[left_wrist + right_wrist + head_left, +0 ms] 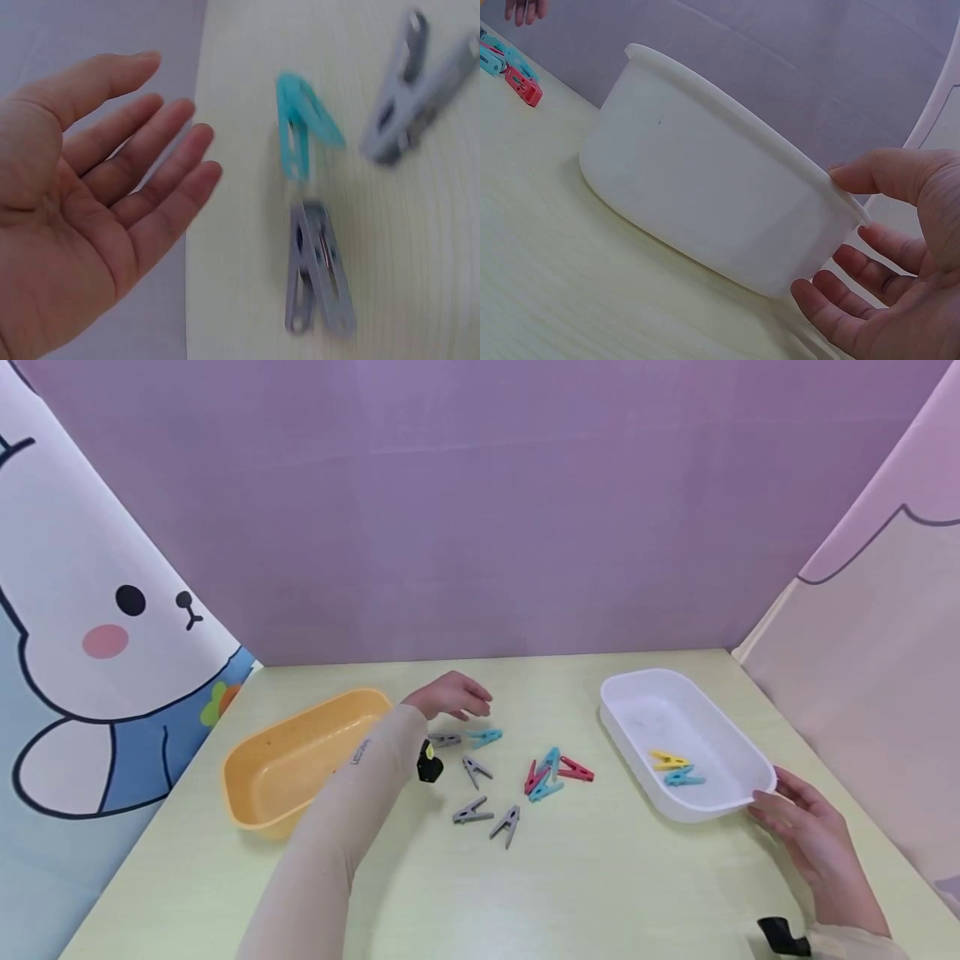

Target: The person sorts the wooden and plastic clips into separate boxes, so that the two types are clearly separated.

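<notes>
My left hand [452, 695] hovers over the far part of the table with relaxed fingers and nothing in it. Just below it lie a grey clothespin [319, 270] and a blue clothespin [296, 124]. Several more grey clothespins [471, 812] are scattered nearer. A small pile of blue clothespins [545, 790] and red clothespins [576, 769] sits mid-table. At the right, my right hand [813, 831] holds the near corner of a white plastic basin [705, 165], thumb on the rim and fingers along the outer wall. Inside the basin are a yellow clothespin [670, 760] and a blue clothespin [684, 777].
A yellow-orange basin [258, 747] stands at the left, partly hidden behind my left sleeve [352, 810]. A purple backdrop [495, 527] rises behind the table's far edge, and printed cloth panels flank both sides.
</notes>
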The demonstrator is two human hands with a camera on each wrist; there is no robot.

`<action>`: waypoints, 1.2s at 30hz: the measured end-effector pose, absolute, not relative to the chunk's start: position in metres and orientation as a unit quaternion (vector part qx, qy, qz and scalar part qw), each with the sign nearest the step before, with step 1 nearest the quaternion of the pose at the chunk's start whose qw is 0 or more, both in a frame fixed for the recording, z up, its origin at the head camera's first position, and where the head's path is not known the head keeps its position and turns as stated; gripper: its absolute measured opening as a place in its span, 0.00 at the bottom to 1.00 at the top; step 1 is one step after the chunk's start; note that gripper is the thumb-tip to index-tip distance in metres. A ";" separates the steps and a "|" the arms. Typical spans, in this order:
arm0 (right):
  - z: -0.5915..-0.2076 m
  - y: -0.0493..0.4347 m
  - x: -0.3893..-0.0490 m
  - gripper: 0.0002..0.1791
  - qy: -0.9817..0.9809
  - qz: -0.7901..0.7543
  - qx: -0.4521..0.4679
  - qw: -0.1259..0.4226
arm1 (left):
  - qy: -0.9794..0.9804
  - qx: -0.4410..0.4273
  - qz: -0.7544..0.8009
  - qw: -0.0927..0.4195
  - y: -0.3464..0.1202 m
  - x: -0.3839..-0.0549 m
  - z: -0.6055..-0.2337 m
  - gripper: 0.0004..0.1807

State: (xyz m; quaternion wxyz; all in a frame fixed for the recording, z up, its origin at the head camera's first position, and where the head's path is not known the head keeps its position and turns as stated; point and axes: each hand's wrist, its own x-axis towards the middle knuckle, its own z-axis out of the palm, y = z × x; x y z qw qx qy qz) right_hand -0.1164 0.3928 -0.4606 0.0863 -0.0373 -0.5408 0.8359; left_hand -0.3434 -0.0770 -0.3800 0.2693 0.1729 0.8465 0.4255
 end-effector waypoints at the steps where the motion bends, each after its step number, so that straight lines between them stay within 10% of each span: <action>1: -0.460 0.393 -0.116 0.24 -0.539 0.837 -0.037 0.086 | 0.852 0.173 0.413 0.272 -0.080 -0.343 -0.380 0.24; 36: -0.455 0.386 -0.110 0.25 -0.543 0.834 -0.053 0.082 | 0.905 0.118 0.231 0.336 -0.097 -0.337 -0.398 0.16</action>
